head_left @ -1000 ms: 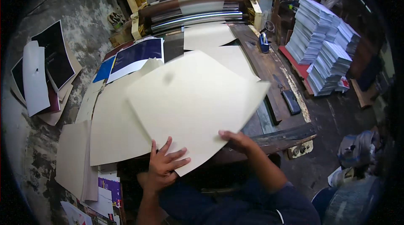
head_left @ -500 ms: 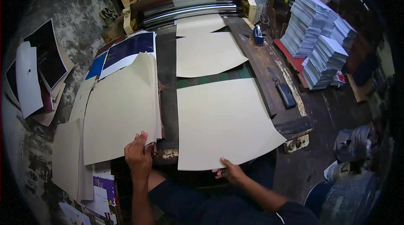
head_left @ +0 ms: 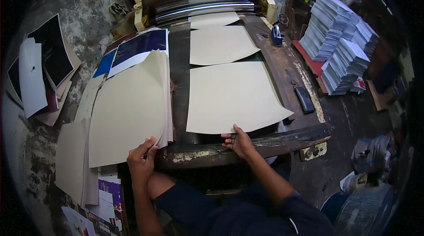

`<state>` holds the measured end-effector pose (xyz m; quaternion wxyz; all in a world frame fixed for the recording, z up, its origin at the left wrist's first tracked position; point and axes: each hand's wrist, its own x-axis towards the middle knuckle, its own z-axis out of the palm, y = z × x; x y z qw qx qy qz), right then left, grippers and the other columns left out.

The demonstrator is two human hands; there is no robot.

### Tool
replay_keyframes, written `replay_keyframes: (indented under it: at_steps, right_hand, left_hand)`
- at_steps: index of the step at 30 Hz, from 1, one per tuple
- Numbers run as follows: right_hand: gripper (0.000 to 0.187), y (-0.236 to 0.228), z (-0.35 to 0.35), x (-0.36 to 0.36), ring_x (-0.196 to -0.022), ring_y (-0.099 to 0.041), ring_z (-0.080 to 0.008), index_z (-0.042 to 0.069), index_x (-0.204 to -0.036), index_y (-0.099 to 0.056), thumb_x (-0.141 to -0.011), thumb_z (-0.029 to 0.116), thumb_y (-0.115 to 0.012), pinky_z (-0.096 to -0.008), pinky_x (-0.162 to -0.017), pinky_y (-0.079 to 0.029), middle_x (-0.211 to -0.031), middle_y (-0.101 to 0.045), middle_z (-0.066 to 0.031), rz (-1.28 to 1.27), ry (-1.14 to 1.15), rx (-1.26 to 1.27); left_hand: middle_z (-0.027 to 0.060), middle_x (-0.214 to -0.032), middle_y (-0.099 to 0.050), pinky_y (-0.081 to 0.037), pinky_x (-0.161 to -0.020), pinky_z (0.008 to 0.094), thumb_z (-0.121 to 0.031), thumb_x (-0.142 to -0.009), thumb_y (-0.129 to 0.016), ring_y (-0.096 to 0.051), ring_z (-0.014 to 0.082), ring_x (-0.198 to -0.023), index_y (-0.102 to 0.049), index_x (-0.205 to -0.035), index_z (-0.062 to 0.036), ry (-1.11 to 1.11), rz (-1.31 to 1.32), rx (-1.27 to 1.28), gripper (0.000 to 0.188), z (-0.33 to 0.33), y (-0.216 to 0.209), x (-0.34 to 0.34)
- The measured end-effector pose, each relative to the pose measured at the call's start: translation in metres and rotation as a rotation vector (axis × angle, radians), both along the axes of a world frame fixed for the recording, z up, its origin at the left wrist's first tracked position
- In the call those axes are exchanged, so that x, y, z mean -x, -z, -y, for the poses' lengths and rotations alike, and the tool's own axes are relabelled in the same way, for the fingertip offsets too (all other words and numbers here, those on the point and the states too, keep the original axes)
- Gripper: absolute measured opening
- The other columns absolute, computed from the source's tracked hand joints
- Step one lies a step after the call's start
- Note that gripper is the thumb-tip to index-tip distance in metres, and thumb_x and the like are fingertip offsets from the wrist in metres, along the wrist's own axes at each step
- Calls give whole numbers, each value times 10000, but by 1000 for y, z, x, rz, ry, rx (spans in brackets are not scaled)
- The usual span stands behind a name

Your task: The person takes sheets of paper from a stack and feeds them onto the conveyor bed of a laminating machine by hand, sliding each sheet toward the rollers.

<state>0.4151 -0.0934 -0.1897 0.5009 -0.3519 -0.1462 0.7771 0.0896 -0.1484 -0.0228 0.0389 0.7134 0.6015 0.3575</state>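
Observation:
My right hand [head_left: 238, 142] pinches the near edge of a large cream sheet [head_left: 234, 97], thumb on top and fingers beneath. That sheet lies on the machine's feed table, its right corner curling. Ahead of it, a second cream sheet [head_left: 221, 43] and a third cream sheet [head_left: 214, 20] lie in line towards the metal rollers [head_left: 203, 9]. My left hand [head_left: 142, 156] is closed at the near right corner of the top sheet on a stack of cream sheets [head_left: 128, 112]. The far right corner of that stack bends upward.
Printed blue sheets [head_left: 139, 50] lie beyond the stack; more cream sheets [head_left: 73, 161] lean at its left. A tape dispenser [head_left: 276, 36] and a dark pouch [head_left: 304, 100] rest on the table's right side. Tall stacks of white paper [head_left: 331, 28] stand right, and a wrapped drum [head_left: 366, 209] lower right.
My right hand has moved forward, carrying the nearest cream sheet farther onto the table. The sheets ahead have shifted towards the rollers. My left hand's fingers have closed more at the stack's corner.

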Motion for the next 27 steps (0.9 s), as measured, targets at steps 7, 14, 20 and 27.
replay_keyframes:
  at_steps: [7, 14, 20, 27]
  right_hand:
    - [384, 12, -32, 8, -816, -612, -197, 27, -1175, -462, -987, 362, -464, -424, -768, -552, -1036, -635, -150, 23, 128, -104]
    - [475, 4, -34, 14, -926, -568, -207, 109, -1336, -373, -962, 373, -501, -413, -797, -538, -1183, -560, -135, 111, 309, -72]
    - [608, -48, -15, 3, -963, -552, -216, 68, -1415, -295, -938, 359, -535, -426, -865, -505, -1285, -490, -161, 84, 177, -127]
    - [553, -74, 30, -18, -922, -621, -250, -60, -1166, -536, -834, 361, -669, -355, -807, -503, -1039, -623, -175, 401, -86, -335]
  left_hand:
    - [155, -866, -702, -495, -776, 338, -331, -953, -577, -668, 219, -876, -694, -982, 6, -192, 258, 110, 357, 2, 9, -5]
    - [103, -1040, -639, -436, -914, 316, -373, -983, -514, -578, 174, -946, -611, -1062, 91, -289, 1126, -109, 480, -12, -4, -6]
    - [56, -882, -686, -411, -953, 335, -287, -990, -503, -615, 162, -930, -625, -879, -49, -129, 560, 59, 289, 20, 5, -11]
    - [98, -1111, -683, -136, -1116, 600, -516, -933, -483, -488, 309, -1276, -700, -956, -85, 543, 32, 140, 483, 21, -16, -31]
